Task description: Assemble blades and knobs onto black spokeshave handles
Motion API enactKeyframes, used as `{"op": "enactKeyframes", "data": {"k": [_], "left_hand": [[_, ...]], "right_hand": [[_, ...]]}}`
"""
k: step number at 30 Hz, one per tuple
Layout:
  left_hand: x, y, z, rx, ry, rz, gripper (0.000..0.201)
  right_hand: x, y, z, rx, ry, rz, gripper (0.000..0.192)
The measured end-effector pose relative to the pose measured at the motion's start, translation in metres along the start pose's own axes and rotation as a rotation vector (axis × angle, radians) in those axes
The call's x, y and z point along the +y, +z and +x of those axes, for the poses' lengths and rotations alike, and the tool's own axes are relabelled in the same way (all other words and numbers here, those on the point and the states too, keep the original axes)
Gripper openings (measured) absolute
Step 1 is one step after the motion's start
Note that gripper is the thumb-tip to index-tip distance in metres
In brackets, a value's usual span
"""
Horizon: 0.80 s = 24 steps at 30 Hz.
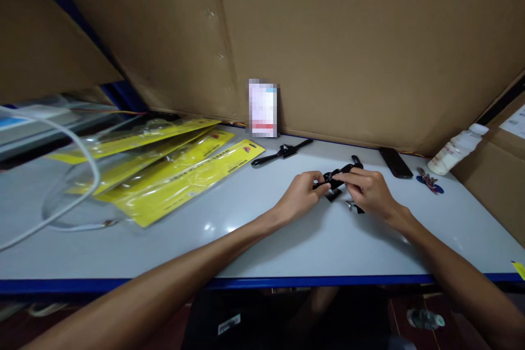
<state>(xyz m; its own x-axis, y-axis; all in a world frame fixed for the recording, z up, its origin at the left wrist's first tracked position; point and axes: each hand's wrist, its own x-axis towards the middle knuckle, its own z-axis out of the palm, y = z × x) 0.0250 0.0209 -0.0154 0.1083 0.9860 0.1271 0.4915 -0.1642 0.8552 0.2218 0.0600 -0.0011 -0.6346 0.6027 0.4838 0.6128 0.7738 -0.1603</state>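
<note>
Above the white tabletop (pixel 254 251), my left hand (pixel 301 197) pinches the left part of a black spokeshave (pixel 338 182). My right hand (pixel 371 194) has its fingers bent over the tool's right part, near its middle. The fingers hide much of the tool body. Just below the hands lies a small dark flat piece (pixel 333 196). A silver thumbscrew (pixel 350 205) shows under my right hand, beside another black part that is mostly covered. Farther back on the left rests a second black spokeshave (pixel 283 153), its two handles stretched out diagonally.
Several yellow blister packs (pixel 192 180) overlap on the left, with a white cable (pixel 88 156) looping in front. An upright phone-like screen (pixel 263 109) leans on the cardboard wall. At right are a dark phone (pixel 396 162), keys (pixel 429 180) and a bottle (pixel 457 149).
</note>
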Motion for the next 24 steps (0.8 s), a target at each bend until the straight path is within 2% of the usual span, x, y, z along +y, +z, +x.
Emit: {"op": "enactKeyframes", "data": {"k": [6,13,19,24], "left_hand": [[0.0009,-0.0012,0.0004,-0.003,-0.005,0.021,0.021],[-0.001,-0.0004,0.0001,0.01,0.003,0.026,0.022],[-0.0009,-0.0012,0.0,0.026,-0.011,0.049,0.02],[-0.0013,-0.0009,0.0002,0.025,0.007,0.056,0.02]], "right_hand": [[-0.0014,0.0013,-0.0006,0.016,0.072,-0.08,0.036],[-0.0019,0.001,-0.0007,-0.018,0.016,-0.05,0.038],[0.0,-0.0006,0.0004,-0.028,0.115,-0.058,0.037],[0.0005,0.0016,-0.0007,-0.023,0.017,0.009,0.04]]}}
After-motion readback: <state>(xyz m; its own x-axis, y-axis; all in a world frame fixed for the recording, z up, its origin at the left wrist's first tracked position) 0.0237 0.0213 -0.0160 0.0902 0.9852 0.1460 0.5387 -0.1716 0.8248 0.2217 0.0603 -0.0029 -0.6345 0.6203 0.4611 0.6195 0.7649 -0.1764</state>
